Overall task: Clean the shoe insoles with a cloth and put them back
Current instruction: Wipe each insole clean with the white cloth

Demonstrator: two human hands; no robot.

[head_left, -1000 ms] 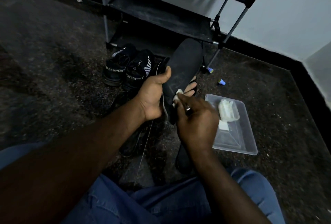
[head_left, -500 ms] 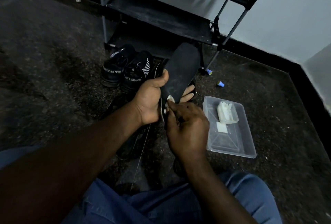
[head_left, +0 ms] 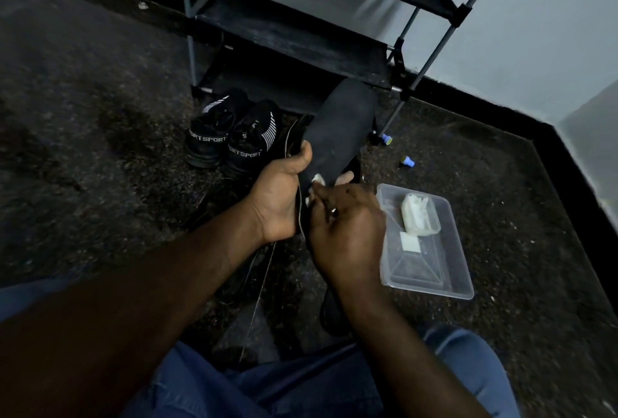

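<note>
Above the floor (head_left: 100, 183), near the black sneakers (head_left: 230, 133), we grip a black insole (head_left: 341, 130) in our left hand (head_left: 281, 197) and pinch a white cloth (head_left: 317, 179) against its lower end with our right hand (head_left: 344, 227), mid-wipe; next, we judge, come strokes toward its toe.

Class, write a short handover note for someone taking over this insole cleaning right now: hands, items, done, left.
Left hand grips the black insole, tilted up.
Right hand pinches a small white cloth against its lower part.
Black shoes stand on the floor by the shoe rack; clear tray lies at right.
Done: wiping under way. Left: finish wiping, put insoles back in the shoes.
</note>
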